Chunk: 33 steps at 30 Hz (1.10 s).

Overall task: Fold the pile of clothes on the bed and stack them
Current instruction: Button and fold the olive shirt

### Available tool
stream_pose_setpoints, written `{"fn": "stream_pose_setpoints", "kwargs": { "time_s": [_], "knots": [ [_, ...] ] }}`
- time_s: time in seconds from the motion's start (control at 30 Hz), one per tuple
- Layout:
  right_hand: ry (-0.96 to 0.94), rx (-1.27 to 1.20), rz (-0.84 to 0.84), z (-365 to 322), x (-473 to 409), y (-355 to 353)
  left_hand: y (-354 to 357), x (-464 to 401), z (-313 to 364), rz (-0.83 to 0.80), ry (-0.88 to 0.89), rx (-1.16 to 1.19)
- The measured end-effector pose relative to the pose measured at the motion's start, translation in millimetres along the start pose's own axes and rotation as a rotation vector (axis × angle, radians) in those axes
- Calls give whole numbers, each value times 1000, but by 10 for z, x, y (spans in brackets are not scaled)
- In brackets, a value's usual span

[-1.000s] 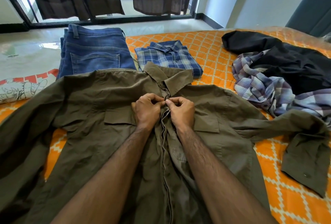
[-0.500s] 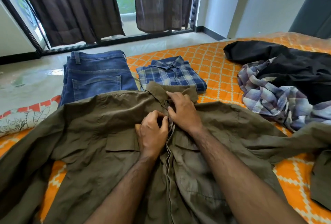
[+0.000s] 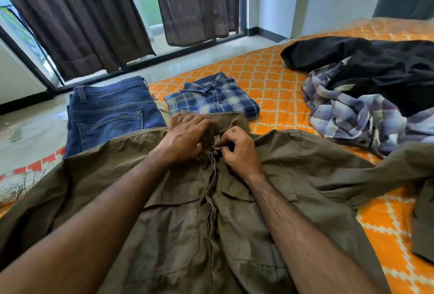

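Orange bedspread (image 3: 277, 87) below — both hands (image 3: 185, 138) (image 3: 239, 150), fingers curled, pinch olive shirt (image 3: 178, 223) collar.

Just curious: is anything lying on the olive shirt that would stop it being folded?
Nothing visible does. Both hands, left and right, are already on the olive shirt at its collar. The jeans and blue plaid shirt lie behind it, the unfolded pile aside.
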State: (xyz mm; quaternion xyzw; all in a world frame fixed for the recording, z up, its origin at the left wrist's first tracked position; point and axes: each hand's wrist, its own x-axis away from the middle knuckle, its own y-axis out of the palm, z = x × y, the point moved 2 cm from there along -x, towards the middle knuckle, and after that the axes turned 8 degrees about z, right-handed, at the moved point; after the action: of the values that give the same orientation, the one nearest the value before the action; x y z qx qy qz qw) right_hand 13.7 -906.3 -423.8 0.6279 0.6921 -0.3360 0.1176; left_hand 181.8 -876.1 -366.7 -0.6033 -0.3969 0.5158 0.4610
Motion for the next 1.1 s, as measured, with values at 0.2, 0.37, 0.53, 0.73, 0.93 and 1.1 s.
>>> {"fn": "stream_pose_setpoints", "kwargs": {
  "time_s": [0.2,0.37,0.53,0.73,0.93,1.1],
  "knots": [
    [34,4,-15,-19,4,-9,36,-119,-68,6,138,-38],
    [37,-12,-20,-24,12,-22,104,-119,-134,-5,160,70],
    [0,-17,-7,-31,17,-22,52,-205,-258,60,2,224],
    [-34,-22,-15,29,24,34,26,-241,-330,-55,-1,258],
    [-93,52,-42,27,36,53,55,-226,-332,-75,-133,413],
    [-94,76,-22,-7,45,39,4,-156,-250,-5,-156,650]
  ]
}}
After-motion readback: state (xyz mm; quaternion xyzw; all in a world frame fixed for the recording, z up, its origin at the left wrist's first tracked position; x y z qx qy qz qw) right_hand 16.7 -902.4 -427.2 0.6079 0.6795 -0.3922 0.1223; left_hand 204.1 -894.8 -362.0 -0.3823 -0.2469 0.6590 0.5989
